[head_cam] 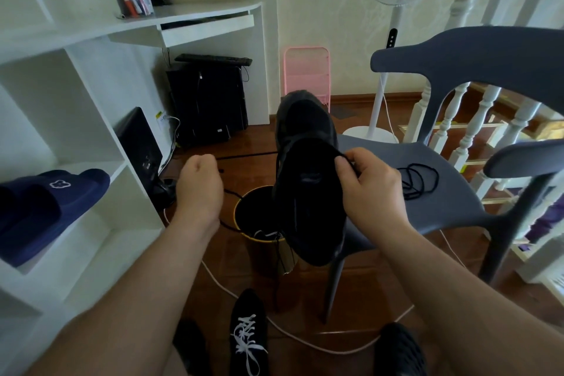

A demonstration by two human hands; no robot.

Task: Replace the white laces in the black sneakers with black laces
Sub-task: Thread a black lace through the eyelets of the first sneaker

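The left hand (200, 185) is curled in a fist, apparently pulling one end of a black lace (227, 192) out leftward. The held sneaker (308, 192) hangs mid-scene above a bin (244, 217); the right hand (369, 189) pinches lace at its tongue. A spare lace (419, 180) lies on the chair (451, 192) at right. Near the feet, the other sneaker (248, 336) keeps white laces. Judged mid-threading; next, feed the end through the following eyelet.

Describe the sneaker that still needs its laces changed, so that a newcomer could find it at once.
Start at the grey chair and look down to the wooden floor in front of it. There a black sneaker lies between the person's legs. Its white laces mark it out from the other black sneaker, propped on the chair.
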